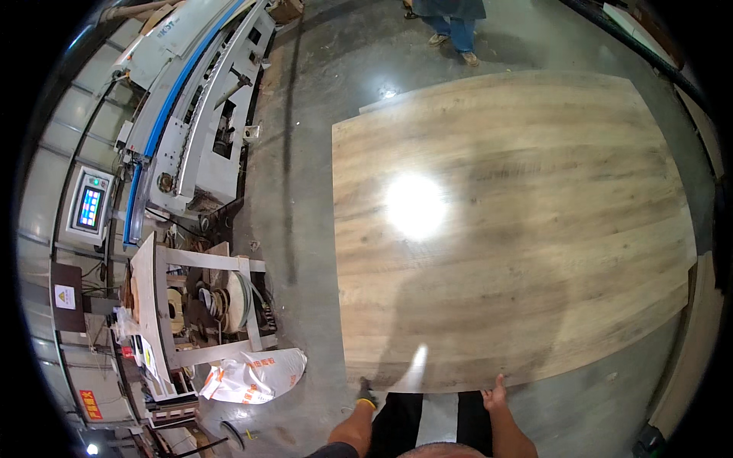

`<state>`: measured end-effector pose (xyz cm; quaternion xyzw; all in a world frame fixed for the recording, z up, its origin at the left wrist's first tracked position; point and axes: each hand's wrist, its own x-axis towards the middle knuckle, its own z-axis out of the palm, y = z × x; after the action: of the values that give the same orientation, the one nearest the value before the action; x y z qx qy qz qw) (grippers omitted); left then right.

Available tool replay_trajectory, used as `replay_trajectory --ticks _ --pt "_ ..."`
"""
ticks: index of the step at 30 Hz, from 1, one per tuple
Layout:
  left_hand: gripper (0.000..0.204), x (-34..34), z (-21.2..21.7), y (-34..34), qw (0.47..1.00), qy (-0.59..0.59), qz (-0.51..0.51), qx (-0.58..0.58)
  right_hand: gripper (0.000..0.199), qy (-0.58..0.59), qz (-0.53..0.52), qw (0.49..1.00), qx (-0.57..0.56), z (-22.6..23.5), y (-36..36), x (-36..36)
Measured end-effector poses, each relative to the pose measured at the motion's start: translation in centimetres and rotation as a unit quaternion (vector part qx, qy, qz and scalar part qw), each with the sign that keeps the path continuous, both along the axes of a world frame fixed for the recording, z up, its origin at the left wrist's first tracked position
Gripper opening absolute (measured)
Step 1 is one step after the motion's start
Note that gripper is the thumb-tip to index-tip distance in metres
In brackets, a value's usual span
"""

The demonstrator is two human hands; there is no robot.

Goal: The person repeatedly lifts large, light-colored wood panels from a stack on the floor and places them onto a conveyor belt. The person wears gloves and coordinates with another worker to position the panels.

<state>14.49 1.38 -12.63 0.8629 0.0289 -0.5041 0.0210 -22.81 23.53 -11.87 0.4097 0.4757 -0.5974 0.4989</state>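
Gripping the panel's (504, 221) near edge: left hand (366, 393), gloved, grip closed; right hand (495, 395) bare, fingers curled over it.

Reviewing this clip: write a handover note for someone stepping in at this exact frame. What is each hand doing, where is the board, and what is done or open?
Left hand: dark glove, at the near edge of the large wood-grain panel, near its left corner; grip is too small to tell.
Right hand: bare, fingers on the same near edge, further right.
Panel: lies flat and low over the concrete floor, with a light glare in its middle.
Around: a machine with a small screen to the left, a white sack beside it, another person's legs beyond the far edge.
Done: both hands at the panel.
Open: whether it is lifted cannot be told.
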Motion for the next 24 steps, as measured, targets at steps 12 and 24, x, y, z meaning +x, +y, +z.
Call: replay_trajectory --ticks 12,24 --pt "0.08 -6.3 -1.3 2.5 0.884 0.355 0.213 -0.218 0.071 0.246 -0.128 0.954 0.111 -0.4 13.2 -17.5" --pt "0.078 -7.7 7.4 1.5 0.899 0.349 0.148 -0.22 0.064 0.22 -0.148 0.961 0.08 0.2 21.6 -31.2"
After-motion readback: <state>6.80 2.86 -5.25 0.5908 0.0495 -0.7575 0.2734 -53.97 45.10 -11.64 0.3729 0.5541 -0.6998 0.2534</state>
